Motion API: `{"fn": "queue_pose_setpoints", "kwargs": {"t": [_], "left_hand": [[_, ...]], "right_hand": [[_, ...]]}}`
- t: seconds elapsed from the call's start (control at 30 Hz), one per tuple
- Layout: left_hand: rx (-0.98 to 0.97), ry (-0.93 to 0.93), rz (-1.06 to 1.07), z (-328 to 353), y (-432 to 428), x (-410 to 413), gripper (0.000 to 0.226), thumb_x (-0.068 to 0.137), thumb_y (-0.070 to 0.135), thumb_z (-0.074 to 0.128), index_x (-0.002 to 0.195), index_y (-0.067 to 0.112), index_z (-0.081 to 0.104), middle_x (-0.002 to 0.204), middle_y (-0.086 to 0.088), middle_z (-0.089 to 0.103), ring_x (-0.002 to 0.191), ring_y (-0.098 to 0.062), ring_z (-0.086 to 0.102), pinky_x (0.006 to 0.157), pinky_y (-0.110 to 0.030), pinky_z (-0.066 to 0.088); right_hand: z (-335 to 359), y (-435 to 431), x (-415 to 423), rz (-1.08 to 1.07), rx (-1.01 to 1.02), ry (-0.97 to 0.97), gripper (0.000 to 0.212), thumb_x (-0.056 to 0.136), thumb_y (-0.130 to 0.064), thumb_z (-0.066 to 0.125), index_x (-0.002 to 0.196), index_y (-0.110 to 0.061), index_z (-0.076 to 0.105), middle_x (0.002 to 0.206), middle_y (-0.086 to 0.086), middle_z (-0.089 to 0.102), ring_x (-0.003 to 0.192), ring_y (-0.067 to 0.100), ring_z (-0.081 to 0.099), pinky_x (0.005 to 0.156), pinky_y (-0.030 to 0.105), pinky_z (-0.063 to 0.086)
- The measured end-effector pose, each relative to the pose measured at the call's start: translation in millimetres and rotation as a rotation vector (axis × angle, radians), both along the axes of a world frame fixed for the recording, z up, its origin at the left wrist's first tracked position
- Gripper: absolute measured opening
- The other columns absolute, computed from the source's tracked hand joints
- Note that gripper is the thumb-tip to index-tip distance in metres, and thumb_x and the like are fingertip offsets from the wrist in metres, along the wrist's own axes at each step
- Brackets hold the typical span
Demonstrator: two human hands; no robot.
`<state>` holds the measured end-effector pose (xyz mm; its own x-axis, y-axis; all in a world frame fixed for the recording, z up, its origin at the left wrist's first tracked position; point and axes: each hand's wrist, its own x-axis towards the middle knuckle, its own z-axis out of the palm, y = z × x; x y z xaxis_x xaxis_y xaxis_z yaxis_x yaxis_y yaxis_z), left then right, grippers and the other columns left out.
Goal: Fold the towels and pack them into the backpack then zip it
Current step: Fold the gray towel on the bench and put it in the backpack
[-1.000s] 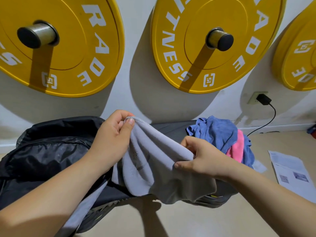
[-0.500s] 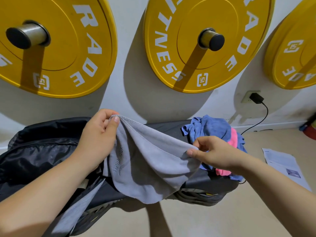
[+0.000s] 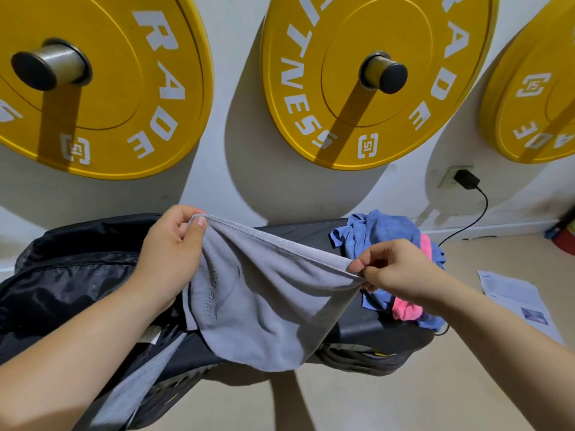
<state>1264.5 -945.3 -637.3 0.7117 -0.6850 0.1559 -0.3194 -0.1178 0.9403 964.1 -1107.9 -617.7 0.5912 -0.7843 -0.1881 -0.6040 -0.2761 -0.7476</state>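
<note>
Left hand [image 3: 169,259] and right hand [image 3: 395,270] each pinch a top corner of the grey towel [image 3: 261,303], printed "YOGA FITNESS", held above the bench [image 3: 357,321]. Black backpack [image 3: 71,275] lies left; blue towel [image 3: 385,234] and pink towel [image 3: 406,311] lie bunched right. Yellow plates [image 3: 351,79] behind read "FITNESS".

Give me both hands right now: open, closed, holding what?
Left hand: closed, pinching one end of the grey towel's stitched edge.
Right hand: closed, pinching the other end of that edge.

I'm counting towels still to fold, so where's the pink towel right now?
In the head view the pink towel is on the right, bunched inside the blue towel on the dark bench, partly behind the right hand, left of the paper.
</note>
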Motion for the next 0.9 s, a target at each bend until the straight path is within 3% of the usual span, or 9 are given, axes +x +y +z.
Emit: {"fn": "queue_pose_setpoints", "kwargs": {"t": [0.1,0.17,0.27,0.37,0.47,0.53,0.63,0.8,0.9], "left_hand": [[-0.002,0.018,0.054,3,-1,0,0.010,0.102,0.027,0.056,0.102,0.023,0.065,0.092,-0.009,0.075,0.087,-0.029,0.069,0.088,-0.051,0.054],[0.000,0.030,0.068,5,0,0,0.010,0.102,0.026,0.056,0.100,0.023,0.065,0.091,-0.007,0.076,0.088,-0.028,0.070,0.088,-0.050,0.055],[-0.003,0.047,0.081,6,2,4,0.011,0.102,0.027,0.055,0.098,0.026,0.065,0.090,-0.007,0.075,0.084,-0.028,0.068,0.082,-0.046,0.055],[0.006,0.058,0.055,9,6,7,0.011,0.102,0.029,0.056,0.097,0.028,0.065,0.094,-0.011,0.075,0.081,-0.024,0.064,0.077,-0.042,0.052],[0.000,0.057,-0.005,18,10,4,0.011,0.102,0.030,0.056,0.097,0.029,0.067,0.092,-0.017,0.073,0.075,-0.027,0.060,0.072,-0.041,0.050],[-0.034,0.058,-0.037,27,13,1,0.011,0.102,0.031,0.056,0.097,0.028,0.066,0.091,-0.021,0.070,0.073,-0.025,0.055,0.071,-0.039,0.045],[-0.066,0.098,-0.108,36,19,-3,0.015,0.097,0.041,0.057,0.101,0.030,0.066,0.097,-0.026,0.069,0.077,-0.028,0.057,0.074,-0.042,0.045],[-0.018,0.159,-0.134,36,25,-3,0.023,0.089,0.047,0.058,0.101,0.030,0.066,0.105,-0.029,0.068,0.079,-0.028,0.056,0.075,-0.043,0.044],[0.020,0.142,-0.148,32,25,1,0.024,0.089,0.046,0.058,0.100,0.027,0.067,0.104,-0.030,0.067,0.079,-0.027,0.057,0.075,-0.043,0.044]], "right_hand": [[9,4,1,0.039,0.043,-0.044,0.010,0.086,-0.010,0.074,0.077,-0.012,0.080,0.075,0.008,0.076,0.065,0.019,0.067,0.075,0.034,0.062],[13,6,0,0.122,0.005,0.044,0.012,0.080,-0.024,0.085,0.073,-0.016,0.079,0.066,-0.001,0.074,0.054,0.002,0.057,0.057,0.021,0.050],[14,6,-1,0.095,-0.097,0.049,0.016,0.080,-0.023,0.085,0.071,-0.015,0.074,0.062,-0.004,0.070,0.049,0.002,0.053,0.052,0.013,0.042],[17,3,-5,-0.078,-0.078,-0.156,0.016,0.083,-0.004,0.078,0.075,0.001,0.065,0.068,0.007,0.071,0.055,0.006,0.057,0.055,0.015,0.046],[22,-3,-9,-0.215,0.029,-0.413,0.015,0.085,0.005,0.074,0.077,-0.003,0.063,0.074,0.018,0.069,0.071,0.024,0.061,0.071,0.034,0.051],[25,-7,-10,-0.297,0.126,-0.617,0.017,0.088,0.006,0.069,0.083,-0.009,0.065,0.077,0.013,0.065,0.075,0.026,0.058,0.074,0.041,0.047],[35,-7,-11,-0.354,0.264,-0.796,0.017,0.094,0.002,0.062,0.096,-0.013,0.068,0.078,0.003,0.061,0.070,0.017,0.054,0.063,0.033,0.045],[39,-2,-13,-0.289,0.135,-0.587,0.020,0.098,-0.008,0.062,0.115,-0.013,0.072,0.091,0.007,0.072,0.077,0.016,0.061,0.068,0.029,0.051],[35,-3,-10,-0.266,-0.104,-0.307,0.012,0.098,-0.015,0.064,0.103,-0.015,0.074,0.080,0.007,0.070,0.062,0.017,0.055,0.061,0.029,0.047]]}}
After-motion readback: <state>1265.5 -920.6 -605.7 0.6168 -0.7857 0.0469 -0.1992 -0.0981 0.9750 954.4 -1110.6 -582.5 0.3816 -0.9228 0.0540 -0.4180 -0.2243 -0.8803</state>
